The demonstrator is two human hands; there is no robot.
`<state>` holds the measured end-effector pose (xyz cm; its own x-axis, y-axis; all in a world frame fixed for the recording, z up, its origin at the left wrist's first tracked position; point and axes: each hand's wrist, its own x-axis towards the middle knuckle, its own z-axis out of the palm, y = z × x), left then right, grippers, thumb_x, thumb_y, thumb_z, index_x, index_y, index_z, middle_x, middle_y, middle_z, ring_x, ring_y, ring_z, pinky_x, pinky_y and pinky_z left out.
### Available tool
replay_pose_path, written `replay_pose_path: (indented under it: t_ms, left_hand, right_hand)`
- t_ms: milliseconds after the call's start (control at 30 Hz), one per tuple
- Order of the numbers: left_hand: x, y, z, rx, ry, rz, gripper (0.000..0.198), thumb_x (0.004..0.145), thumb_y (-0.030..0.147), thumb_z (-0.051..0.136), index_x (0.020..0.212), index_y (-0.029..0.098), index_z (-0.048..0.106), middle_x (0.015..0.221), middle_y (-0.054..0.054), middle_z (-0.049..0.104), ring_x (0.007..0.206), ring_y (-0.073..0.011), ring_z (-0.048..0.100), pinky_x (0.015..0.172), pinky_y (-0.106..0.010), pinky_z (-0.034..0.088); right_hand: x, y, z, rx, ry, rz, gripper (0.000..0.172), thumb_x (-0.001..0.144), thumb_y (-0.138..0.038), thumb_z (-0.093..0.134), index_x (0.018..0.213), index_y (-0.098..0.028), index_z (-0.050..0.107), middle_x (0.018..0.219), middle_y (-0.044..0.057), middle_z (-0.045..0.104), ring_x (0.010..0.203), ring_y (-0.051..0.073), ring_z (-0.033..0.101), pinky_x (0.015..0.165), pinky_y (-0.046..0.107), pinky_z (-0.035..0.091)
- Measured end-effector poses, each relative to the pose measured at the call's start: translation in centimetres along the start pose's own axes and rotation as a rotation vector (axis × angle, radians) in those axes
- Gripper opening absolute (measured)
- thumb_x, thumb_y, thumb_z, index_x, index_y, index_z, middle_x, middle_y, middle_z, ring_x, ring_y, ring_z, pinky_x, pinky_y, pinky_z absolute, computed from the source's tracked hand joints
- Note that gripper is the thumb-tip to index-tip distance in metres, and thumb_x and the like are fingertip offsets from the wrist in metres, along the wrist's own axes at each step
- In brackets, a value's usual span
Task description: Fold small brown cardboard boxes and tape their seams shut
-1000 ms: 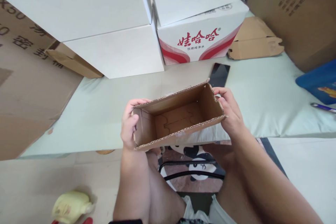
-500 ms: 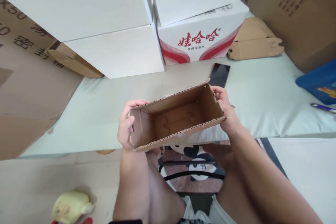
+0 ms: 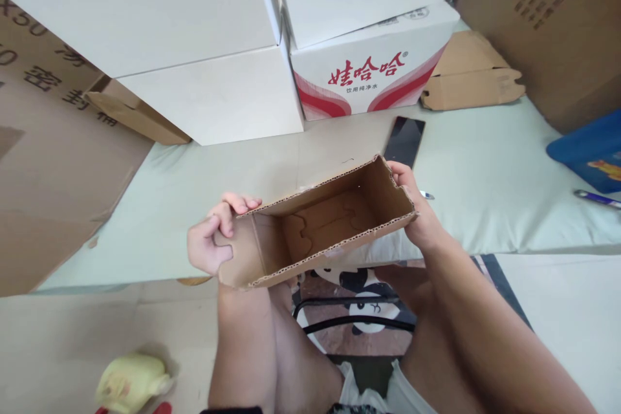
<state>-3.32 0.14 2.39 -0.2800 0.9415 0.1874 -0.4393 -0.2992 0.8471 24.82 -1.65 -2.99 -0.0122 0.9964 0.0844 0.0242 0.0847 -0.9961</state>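
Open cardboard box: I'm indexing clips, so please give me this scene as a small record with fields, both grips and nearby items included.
Held item: open cardboard box, opening toward the camera
Left grip: on the box's left end flap, which leans outward
Right grip: on the box's right end
Beyond box: dark phone; farther back, white carton with red lettering
Far right: blue container, purple pen beside it
Floor, left: pale yellow bottle
Surface cover: pale green cloth

Left grip (image 3: 209,239) pinches open cardboard box (image 3: 330,226) by outward-leaning flap (image 3: 245,252); right grip (image 3: 421,215) holds opposite end (image 3: 381,197); phone (image 3: 406,137) beyond.
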Motion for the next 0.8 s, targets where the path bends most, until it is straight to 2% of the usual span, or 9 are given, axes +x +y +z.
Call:
replay_pose_path:
  t_ms: [233,400,500,600,800]
  left_hand:
    - [-0.3,0.7,-0.3,-0.099,0.041,0.017,0.048,0.063,0.033,0.063,0.047,0.017,0.022,0.06,-0.001,0.028,0.064,-0.0151,0.044,0.073,-0.035,0.052]
    - [-0.4,1.3,-0.5,-0.166,-0.024,0.103,0.05,0.066,0.033,0.064,0.048,0.016,0.02,0.06,0.002,0.015,0.061,-0.0137,0.034,0.07,-0.035,0.047]
    - [-0.3,1.5,-0.2,-0.192,0.052,0.129,0.052,0.063,0.034,0.064,0.048,0.017,0.017,0.06,0.003,0.011,0.06,-0.0128,0.029,0.069,-0.035,0.044]
    - [-0.5,1.7,0.4,-0.223,0.14,0.164,0.054,0.063,0.036,0.064,0.05,0.018,0.015,0.06,0.004,0.009,0.059,-0.0125,0.026,0.069,-0.034,0.042]
    - [-0.8,2.3,1.1,-0.235,0.069,0.235,0.057,0.069,0.035,0.066,0.051,0.017,0.014,0.056,0.005,0.011,0.056,-0.011,0.023,0.064,-0.032,0.037]
  right_hand:
    - [0.2,0.2,0.1,0.015,0.021,0.017,0.053,0.092,-0.073,0.048,0.129,-0.036,0.056,0.128,0.003,0.067,0.113,0.025,0.065,0.091,0.044,0.059]
    - [0.4,0.2,0.1,-0.052,0.028,0.064,0.052,0.09,-0.072,0.054,0.126,-0.035,0.064,0.134,0.003,0.067,0.121,0.027,0.062,0.102,0.049,0.055]
    - [0.6,0.1,0.2,-0.091,-0.005,0.108,0.055,0.089,-0.072,0.055,0.128,-0.035,0.065,0.136,0.004,0.067,0.122,0.029,0.063,0.104,0.053,0.053]
    - [0.8,0.4,0.3,-0.086,-0.012,0.125,0.052,0.089,-0.072,0.056,0.122,-0.033,0.067,0.126,0.005,0.071,0.114,0.03,0.066,0.097,0.054,0.057]
    - [1.1,0.8,0.5,-0.048,0.044,0.117,0.041,0.088,-0.061,0.062,0.115,-0.03,0.065,0.109,0.008,0.074,0.103,0.029,0.07,0.089,0.053,0.061]
